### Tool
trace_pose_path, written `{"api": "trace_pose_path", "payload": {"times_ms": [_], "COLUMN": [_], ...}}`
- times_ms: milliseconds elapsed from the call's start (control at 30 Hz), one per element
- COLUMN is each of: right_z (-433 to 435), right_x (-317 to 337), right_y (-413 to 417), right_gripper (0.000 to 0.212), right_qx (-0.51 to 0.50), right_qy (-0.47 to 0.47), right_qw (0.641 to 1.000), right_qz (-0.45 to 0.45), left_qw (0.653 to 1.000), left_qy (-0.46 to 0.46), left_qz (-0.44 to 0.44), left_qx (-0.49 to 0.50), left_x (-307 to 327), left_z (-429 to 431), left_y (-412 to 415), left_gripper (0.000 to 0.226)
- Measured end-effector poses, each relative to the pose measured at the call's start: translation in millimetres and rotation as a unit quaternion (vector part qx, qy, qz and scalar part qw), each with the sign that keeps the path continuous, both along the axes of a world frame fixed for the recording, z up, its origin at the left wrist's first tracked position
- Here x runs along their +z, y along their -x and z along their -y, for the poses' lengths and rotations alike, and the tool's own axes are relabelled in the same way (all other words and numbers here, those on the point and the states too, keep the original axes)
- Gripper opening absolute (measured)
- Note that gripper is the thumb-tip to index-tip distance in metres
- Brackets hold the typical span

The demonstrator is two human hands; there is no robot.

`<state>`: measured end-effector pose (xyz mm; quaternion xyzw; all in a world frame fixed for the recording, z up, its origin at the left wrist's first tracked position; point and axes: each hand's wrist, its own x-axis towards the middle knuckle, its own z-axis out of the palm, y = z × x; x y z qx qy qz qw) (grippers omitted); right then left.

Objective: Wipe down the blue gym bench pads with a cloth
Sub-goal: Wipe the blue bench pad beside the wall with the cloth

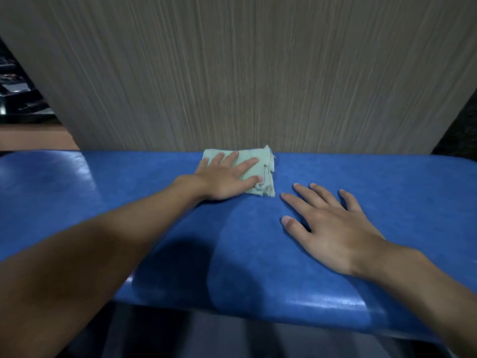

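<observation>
Cloth (254, 164) pinned flat under left hand (224, 180), far edge of blue pad (387, 177); right hand (333, 228) splayed, grasping nothing; keep palm pressure even, overlap strokes.

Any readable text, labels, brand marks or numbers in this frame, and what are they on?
None readable. The blue bench pad, the folded cloth under the left hand and the wood-grain panel carry no print. Dark clutter at far left is too blurred to tell.

A folded pale-green cloth (254, 171) lies flat at the far edge of the blue bench pad (387, 182).
</observation>
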<state>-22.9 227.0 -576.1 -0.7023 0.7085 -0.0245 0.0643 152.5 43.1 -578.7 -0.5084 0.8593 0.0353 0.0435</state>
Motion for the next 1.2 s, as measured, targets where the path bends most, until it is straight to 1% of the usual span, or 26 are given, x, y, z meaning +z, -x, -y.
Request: {"api": "trace_pose_path", "payload": {"times_ms": [133, 233, 333, 467, 600, 633, 700, 767, 833, 967, 1000, 1100, 1200], "right_z": [1, 1, 1, 1, 0, 2, 6, 12, 15, 18, 17, 18, 18], "right_x": [-1, -2, -1, 0, 2, 5, 11, 13, 9, -1, -2, -2, -4], "right_y": [1, 1, 1, 1, 0, 0, -1, -4, -5, -4, -4, -4, -4], "right_gripper": [0.065, 0.065, 0.064, 0.062, 0.060, 0.059, 0.056, 0.054, 0.054, 0.057, 0.058, 0.059, 0.061], "right_qx": [0.000, 0.001, -0.002, -0.005, -0.006, -0.006, -0.006, -0.004, -0.007, -0.005, -0.005, -0.003, -0.003], "right_qy": [0.006, 0.005, 0.004, 0.002, -0.003, -0.008, -0.007, 0.006, -0.001, -0.010, -0.007, -0.004, -0.005], "right_qw": [1.000, 1.000, 1.000, 1.000, 1.000, 1.000, 1.000, 1.000, 1.000, 1.000, 1.000, 1.000, 1.000], "right_qz": [0.001, 0.003, 0.008, 0.012, 0.011, 0.004, -0.017, -0.014, 0.009, 0.007, 0.003, -0.009, -0.007], "left_qw": [1.000, 1.000, 1.000, 1.000, 0.999, 0.999, 0.999, 0.999, 0.999, 0.999, 1.000, 1.000, 1.000], "left_qy": [-0.005, -0.003, -0.006, 0.002, 0.024, 0.026, 0.024, 0.026, 0.026, 0.016, 0.013, 0.007, 0.015], "left_qz": [-0.016, -0.015, -0.015, -0.009, 0.002, -0.002, -0.006, -0.008, -0.008, -0.002, 0.000, 0.005, -0.004], "left_qx": [0.018, 0.014, 0.002, -0.025, -0.045, -0.047, -0.045, -0.042, -0.038, -0.031, -0.027, -0.016, -0.009], "left_x": [2, 1, 1, -3, -2, -2, -1, -1, -1, 0, 1, 0, -1], "left_z": [32, 23, -8, -69, -136, -151, -171, -179, -176, -139, -124, -74, -23], "left_y": [12, 11, 0, -27, -55, -60, -68, -72, -71, -62, -58, -41, -25], "left_gripper": [0.074, 0.070, 0.066, 0.065, 0.079, 0.080, 0.074, 0.073, 0.076, 0.083, 0.082, 0.067, 0.063]}}
